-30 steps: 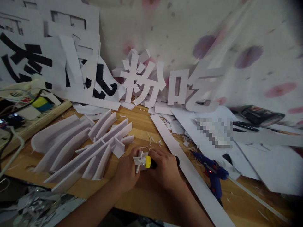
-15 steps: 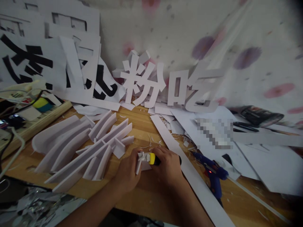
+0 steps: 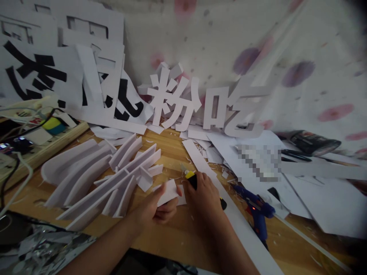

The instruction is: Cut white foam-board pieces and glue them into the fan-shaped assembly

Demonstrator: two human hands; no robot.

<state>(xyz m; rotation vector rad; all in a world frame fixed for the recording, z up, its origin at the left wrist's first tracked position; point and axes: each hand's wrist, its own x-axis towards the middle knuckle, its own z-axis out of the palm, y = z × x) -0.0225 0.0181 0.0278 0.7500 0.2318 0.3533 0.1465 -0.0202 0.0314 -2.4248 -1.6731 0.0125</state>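
Note:
My left hand (image 3: 160, 204) is closed on a small white foam piece (image 3: 168, 193), its flat face turned up. A yellow and black utility knife (image 3: 192, 179) is in my right hand (image 3: 205, 196), its blade pointing up and left over the wood. Knife and piece are apart. Another flat white scrap (image 3: 181, 199) lies on the table between my hands. Left of them sits a white foam character with raised side walls (image 3: 126, 172). A long white strip (image 3: 229, 202) runs diagonally beside my right hand.
A blue glue gun (image 3: 258, 206) with a lit red light lies at the right, near white sheets (image 3: 323, 202). White cut-out characters (image 3: 173, 101) stand at the back. A power strip with cables (image 3: 43, 143) is at the left.
My left hand has turned the white piece flat side up. My right hand has drawn the knife away from it, and more of the blade shows.

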